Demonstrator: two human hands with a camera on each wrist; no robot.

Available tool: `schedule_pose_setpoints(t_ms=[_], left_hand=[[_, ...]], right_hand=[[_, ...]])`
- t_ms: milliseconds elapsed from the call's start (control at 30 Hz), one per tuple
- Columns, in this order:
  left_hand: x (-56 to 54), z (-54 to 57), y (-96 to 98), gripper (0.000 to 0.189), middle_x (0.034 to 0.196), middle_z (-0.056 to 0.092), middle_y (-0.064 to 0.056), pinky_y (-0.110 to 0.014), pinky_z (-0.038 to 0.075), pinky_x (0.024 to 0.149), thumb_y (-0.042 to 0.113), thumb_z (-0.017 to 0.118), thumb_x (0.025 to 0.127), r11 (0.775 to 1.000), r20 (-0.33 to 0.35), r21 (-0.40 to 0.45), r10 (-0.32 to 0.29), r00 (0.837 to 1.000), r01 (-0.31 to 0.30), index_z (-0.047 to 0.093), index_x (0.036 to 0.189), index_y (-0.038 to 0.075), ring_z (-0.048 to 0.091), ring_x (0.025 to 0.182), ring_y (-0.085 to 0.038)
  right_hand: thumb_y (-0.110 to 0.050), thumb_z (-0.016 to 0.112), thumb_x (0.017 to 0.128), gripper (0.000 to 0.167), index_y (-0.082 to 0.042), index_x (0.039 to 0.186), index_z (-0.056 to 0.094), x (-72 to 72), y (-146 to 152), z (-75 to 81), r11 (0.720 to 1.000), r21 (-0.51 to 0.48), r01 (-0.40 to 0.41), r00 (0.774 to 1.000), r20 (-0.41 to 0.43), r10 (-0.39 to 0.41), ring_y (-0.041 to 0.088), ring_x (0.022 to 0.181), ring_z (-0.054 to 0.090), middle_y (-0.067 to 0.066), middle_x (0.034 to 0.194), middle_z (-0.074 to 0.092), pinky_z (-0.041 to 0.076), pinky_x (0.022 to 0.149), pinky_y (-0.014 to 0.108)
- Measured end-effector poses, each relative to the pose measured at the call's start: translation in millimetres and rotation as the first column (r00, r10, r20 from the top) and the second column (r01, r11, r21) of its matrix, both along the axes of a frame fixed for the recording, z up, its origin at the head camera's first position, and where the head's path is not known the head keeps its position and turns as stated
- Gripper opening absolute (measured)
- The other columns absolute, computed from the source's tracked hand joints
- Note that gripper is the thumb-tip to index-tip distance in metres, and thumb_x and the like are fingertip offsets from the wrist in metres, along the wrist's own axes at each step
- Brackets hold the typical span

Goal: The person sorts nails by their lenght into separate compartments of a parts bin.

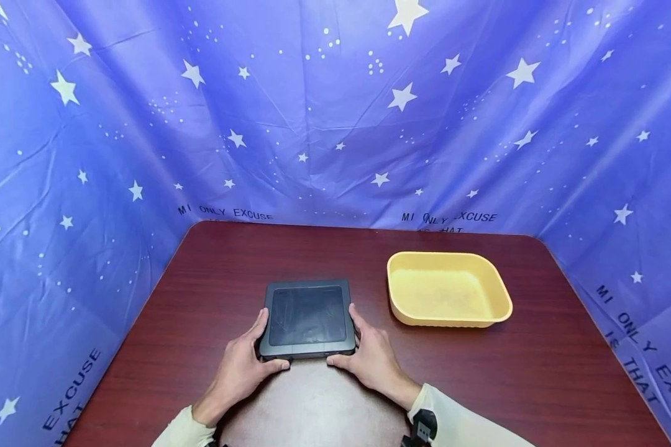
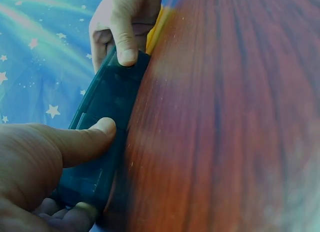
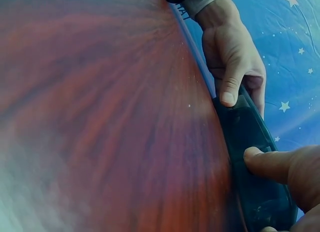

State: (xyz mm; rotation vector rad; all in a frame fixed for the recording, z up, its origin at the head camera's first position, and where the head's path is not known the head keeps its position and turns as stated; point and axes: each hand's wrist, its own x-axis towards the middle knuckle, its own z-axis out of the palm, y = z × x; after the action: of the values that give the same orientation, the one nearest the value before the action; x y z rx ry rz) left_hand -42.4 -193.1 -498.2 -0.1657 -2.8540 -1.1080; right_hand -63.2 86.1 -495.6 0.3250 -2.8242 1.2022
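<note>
A flat black plastic case with a recessed, smoky lid panel lies on the dark red table, left of a yellow tub. My left hand grips its left side, the thumb against the near edge. On the opposite side my right hand holds it the same way, its thumb also on the near edge. In the left wrist view both thumbs press the front face of the case. The right wrist view shows that same face of the case low against the tabletop. What is inside the case cannot be seen.
A yellow plastic tub with rounded corners stands right of the case, apart from it. The wood-grain table reaches back to a blue star-printed curtain, which also hangs along both sides.
</note>
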Motion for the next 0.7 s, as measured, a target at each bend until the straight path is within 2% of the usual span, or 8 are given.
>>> schedule_pose_setpoints(t_ms=[233,300,400,467,567,633,700], left_hand=[[-1.8,0.8,1.4,0.116,0.166,0.039,-0.019,-0.05,0.044,0.116,0.029,0.1,0.072,0.999,0.011,0.001,-0.035,0.999,0.035,0.034,0.164,0.004,0.048,0.147,-0.034],[-3.2,0.9,0.9,0.117,0.166,0.038,-0.02,-0.05,0.043,0.117,0.028,0.1,0.071,0.999,0.015,-0.005,-0.04,0.999,0.041,0.033,0.164,0.003,0.047,0.148,-0.034],[-7.5,0.8,0.8,0.118,0.167,0.036,-0.02,-0.049,0.041,0.118,0.024,0.1,0.071,0.999,0.02,-0.002,-0.048,0.999,0.049,0.032,0.165,0.004,0.045,0.149,-0.035],[-10.2,1.4,0.2,0.118,0.169,0.034,-0.02,-0.049,0.04,0.12,0.022,0.1,0.072,0.998,0.028,0.003,-0.058,0.998,0.058,0.03,0.166,0.004,0.043,0.15,-0.035],[-13.6,4.5,-1.1,0.118,0.171,0.03,-0.019,-0.05,0.037,0.122,0.022,0.098,0.075,0.997,0.059,0.007,-0.076,0.995,0.076,0.026,0.167,0.006,0.039,0.152,-0.035],[-15.4,9.1,-1.7,0.118,0.172,0.026,-0.02,-0.052,0.034,0.124,0.022,0.097,0.077,0.996,0.089,0.004,-0.091,0.992,0.091,0.023,0.168,0.006,0.036,0.154,-0.036],[-16.3,17.3,-2.8,0.12,0.174,0.021,-0.021,-0.056,0.032,0.124,0.026,0.096,0.078,0.994,0.111,-0.021,-0.107,0.988,0.11,0.02,0.169,0.006,0.031,0.156,-0.04]], right_hand=[[-0.042,0.104,0.06,0.121,0.001,0.157,0.046,2.2,0.2,1.1,0.999,0.019,0.03,1.0,-0.008,-0.03,0.028,0.116,0.072,0.022,0.142,0.066,0.058,0.098,0.045],[-0.044,0.104,0.061,0.122,0.001,0.158,0.045,3.4,-0.5,2.4,0.999,0.028,0.031,1.0,0.003,-0.031,0.025,0.11,0.072,0.023,0.133,0.071,0.058,0.096,0.045],[-0.045,0.102,0.063,0.121,0.003,0.158,0.044,3.9,-0.8,5.2,0.999,0.03,0.03,0.999,0.013,-0.031,0.022,0.105,0.071,0.024,0.13,0.072,0.058,0.096,0.045],[-0.043,0.102,0.064,0.121,0.004,0.158,0.043,3.0,-0.6,7.2,1.0,0.011,0.018,0.999,0.035,-0.019,0.023,0.109,0.072,0.025,0.134,0.069,0.058,0.098,0.045],[-0.042,0.101,0.068,0.119,0.006,0.158,0.04,0.9,2.3,11.3,1.0,-0.025,-0.012,0.997,0.075,0.014,0.027,0.117,0.072,0.026,0.149,0.056,0.057,0.101,0.045],[-0.041,0.098,0.074,0.113,0.005,0.159,0.039,-0.1,6.7,17.0,0.997,-0.064,-0.045,0.993,0.108,0.052,0.029,0.116,0.073,0.025,0.154,0.051,0.058,0.1,0.043],[-0.04,0.094,0.08,0.103,0.002,0.159,0.043,-1.4,13.6,26.1,0.992,-0.094,-0.087,0.99,0.101,0.096,0.03,0.114,0.074,0.023,0.156,0.051,0.059,0.097,0.042]])
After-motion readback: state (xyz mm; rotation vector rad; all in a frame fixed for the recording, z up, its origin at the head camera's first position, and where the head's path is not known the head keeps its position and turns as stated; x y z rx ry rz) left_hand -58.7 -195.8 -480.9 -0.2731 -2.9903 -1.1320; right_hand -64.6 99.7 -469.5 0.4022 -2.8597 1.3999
